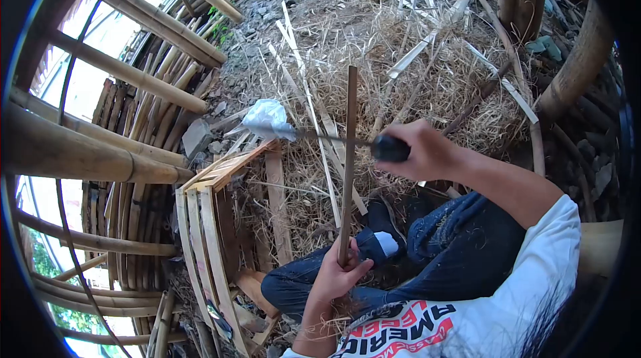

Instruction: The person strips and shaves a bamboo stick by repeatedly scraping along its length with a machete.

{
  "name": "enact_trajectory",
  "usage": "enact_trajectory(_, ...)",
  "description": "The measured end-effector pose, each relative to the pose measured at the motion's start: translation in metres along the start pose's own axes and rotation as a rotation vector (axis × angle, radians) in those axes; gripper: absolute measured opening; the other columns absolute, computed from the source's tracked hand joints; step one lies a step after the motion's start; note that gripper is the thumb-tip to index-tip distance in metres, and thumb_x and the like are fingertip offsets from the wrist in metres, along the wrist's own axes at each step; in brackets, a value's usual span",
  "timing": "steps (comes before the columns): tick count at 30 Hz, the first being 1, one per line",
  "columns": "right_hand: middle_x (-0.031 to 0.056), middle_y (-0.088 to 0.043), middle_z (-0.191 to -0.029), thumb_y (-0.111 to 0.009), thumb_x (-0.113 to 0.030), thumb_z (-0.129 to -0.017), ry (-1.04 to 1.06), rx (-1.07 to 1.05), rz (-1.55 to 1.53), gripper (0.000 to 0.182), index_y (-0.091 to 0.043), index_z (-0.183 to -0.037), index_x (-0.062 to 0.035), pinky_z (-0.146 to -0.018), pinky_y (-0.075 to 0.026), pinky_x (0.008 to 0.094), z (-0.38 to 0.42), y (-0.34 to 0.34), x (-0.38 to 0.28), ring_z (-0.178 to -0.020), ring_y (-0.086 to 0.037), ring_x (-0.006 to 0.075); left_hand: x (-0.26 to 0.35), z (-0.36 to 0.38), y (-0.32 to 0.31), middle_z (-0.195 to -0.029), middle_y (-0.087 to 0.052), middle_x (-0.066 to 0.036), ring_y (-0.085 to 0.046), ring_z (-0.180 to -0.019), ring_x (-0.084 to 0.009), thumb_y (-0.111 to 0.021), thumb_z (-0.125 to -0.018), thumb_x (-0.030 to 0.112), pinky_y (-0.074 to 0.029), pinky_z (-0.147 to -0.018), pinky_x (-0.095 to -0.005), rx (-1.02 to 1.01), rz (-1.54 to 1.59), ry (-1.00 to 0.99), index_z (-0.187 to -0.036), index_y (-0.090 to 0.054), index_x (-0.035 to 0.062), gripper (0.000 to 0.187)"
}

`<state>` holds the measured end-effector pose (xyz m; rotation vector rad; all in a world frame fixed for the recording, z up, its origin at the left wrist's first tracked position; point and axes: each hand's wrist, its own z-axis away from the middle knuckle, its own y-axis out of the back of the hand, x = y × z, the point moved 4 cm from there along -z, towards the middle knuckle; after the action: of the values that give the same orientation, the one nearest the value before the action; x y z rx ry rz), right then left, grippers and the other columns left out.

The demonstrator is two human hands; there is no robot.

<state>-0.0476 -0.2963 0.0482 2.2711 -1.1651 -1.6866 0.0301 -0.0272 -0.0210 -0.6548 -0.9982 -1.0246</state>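
— Down by my knee, what's that in your left hand?

— Down by my knee, yes: my left hand (337, 271) is wrapped around the lower end of a bamboo strip (348, 157). My fingers are curled tight on it, thumb across the front. The strip stands nearly upright, rising from my lap past the blade to end against the heap of shavings (400, 57).

— And the right?

— My right hand (420, 151) is closed in a fist on the dark handle of a knife (334, 137). The blade runs out level to my left and meets the strip about midway up its length. Whether the edge has bitten into the bamboo or only rests against it, I cannot tell from here.

— What's around you?

— I am sitting in blue jeans (454, 238) and a white shirt. Just left of my legs is a low frame of flat bamboo slats (207, 224). Beyond the blade's tip lies a crumpled white plastic bag (267, 117) on the ground. Thick bamboo poles (100, 151) cross the left side, and more stand upright at the far right. Loose split strips lie scattered over the shavings.
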Motion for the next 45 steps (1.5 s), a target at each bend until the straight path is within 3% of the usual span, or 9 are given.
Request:
enact_trajectory(5, -0.0002, -0.057, -0.062, -0.064, -0.037, -0.093, -0.481, 0.062, -0.398, 0.036, -0.059, -0.086, -0.0024, -0.044, -0.042, 0.0247, 0.013, 0.02, 0.013, -0.048, -0.053, 0.0066, 0.004, -0.002, 0.005, -0.064, -0.035, 0.009, -0.031, -0.056, -0.0014, -0.076, -0.08, 0.003, -0.026, -0.051, -0.019, -0.005, -0.156, -0.027, -0.097, -0.049, 0.0072, 0.032)
enact_trajectory(8, 0.0, -0.054, -0.06, -0.057, -0.043, -0.096, -0.468, 0.076, -0.506, 0.041, -0.056, -0.085, -0.0033, -0.04, -0.04, 0.0216, 0.014, 0.027, 0.021, -0.045, -0.051, 0.0052, 0.008, -0.004, 0.006, -0.061, -0.033, 0.01, -0.029, -0.055, -0.0013, -0.075, -0.081, 0.004, -0.024, -0.05, -0.0199, 0.011, -0.198, -0.053, -0.096, -0.05, 0.0071, 0.029)
enact_trajectory(24, 0.0093, -0.055, -0.063, -0.044, -0.056, -0.096, -0.693, 0.039, -0.74, 0.061, -0.051, -0.101, 0.0041, -0.039, -0.044, 0.0275, 0.022, 0.025, -0.027, -0.044, -0.054, 0.0152, 0.03, 0.021, 0.026, -0.061, -0.045, -0.006, -0.04, -0.056, -0.0135, -0.071, -0.082, 0.006, -0.038, -0.052, -0.0299, 0.077, -0.32, -0.066, -0.094, -0.048, 0.0028, 0.026)
enact_trajectory(27, 0.0095, -0.055, -0.063, -0.044, -0.054, -0.097, -0.746, -0.012, -0.737, 0.06, -0.053, -0.101, 0.0047, -0.04, -0.044, 0.0275, 0.038, 0.016, -0.041, -0.044, -0.053, 0.0154, 0.028, 0.021, 0.028, -0.063, -0.052, -0.014, -0.05, -0.055, -0.0299, -0.067, -0.081, 0.004, -0.042, -0.055, -0.036, 0.064, -0.357, -0.092, -0.093, -0.047, 0.0034, 0.024)
enact_trajectory(30, 0.0098, -0.056, -0.064, -0.043, -0.05, -0.099, -0.773, -0.089, -0.661, 0.057, -0.055, -0.102, 0.0052, -0.042, -0.044, 0.0277, 0.045, 0.01, -0.044, -0.044, -0.053, 0.0152, 0.027, 0.021, 0.03, -0.063, -0.044, -0.003, -0.039, -0.057, -0.01, -0.068, -0.081, 0.002, -0.037, -0.052, -0.0277, 0.05, -0.34, -0.105, -0.095, -0.05, 0.0021, 0.023)
enact_trajectory(31, 0.0095, -0.056, -0.065, -0.043, -0.049, -0.1, -0.761, -0.05, -0.691, 0.055, -0.055, -0.102, 0.0049, -0.042, -0.044, 0.0276, 0.044, 0.011, -0.045, -0.045, -0.054, 0.0151, 0.034, 0.023, 0.031, -0.067, -0.055, -0.02, -0.055, -0.065, -0.0441, -0.065, -0.079, 0.002, -0.044, -0.058, -0.0415, 0.051, -0.371, -0.074, -0.095, -0.048, 0.0037, 0.024)
enact_trajectory(36, 0.009, -0.057, -0.065, -0.044, -0.049, -0.099, -0.722, -0.141, -0.599, 0.055, -0.055, -0.102, 0.0053, -0.043, -0.044, 0.0265, 0.053, -0.007, -0.048, -0.046, -0.054, 0.0141, 0.038, 0.024, 0.027, -0.065, -0.055, -0.02, -0.058, -0.066, -0.0435, -0.065, -0.079, 0.003, -0.045, -0.058, -0.0428, 0.039, -0.357, -0.062, -0.095, -0.047, 0.004, 0.023)
enact_trajectory(38, 0.0092, -0.057, -0.065, -0.044, -0.049, -0.1, -0.711, -0.156, -0.566, 0.056, -0.055, -0.102, 0.0058, -0.044, -0.044, 0.0266, 0.046, -0.004, -0.048, -0.046, -0.054, 0.0138, 0.038, 0.026, 0.03, -0.06, -0.048, -0.009, -0.044, -0.051, -0.02, -0.067, -0.08, 0.003, -0.039, -0.051, -0.0326, 0.089, -0.34, -0.115, -0.089, -0.048, 0.0033, 0.022)
enact_trajectory(45, 0.0102, -0.057, -0.065, -0.043, -0.046, -0.101, -0.733, -0.105, -0.579, 0.052, -0.055, -0.103, 0.0042, -0.042, -0.043, 0.0258, 0.053, -0.002, -0.049, -0.045, -0.053, 0.0135, 0.047, 0.017, 0.02, -0.061, -0.052, -0.014, -0.053, -0.054, -0.0346, -0.067, -0.08, 0.003, -0.042, -0.053, -0.0379, 0.077, -0.366, -0.101, -0.091, -0.049, 0.0033, 0.021)
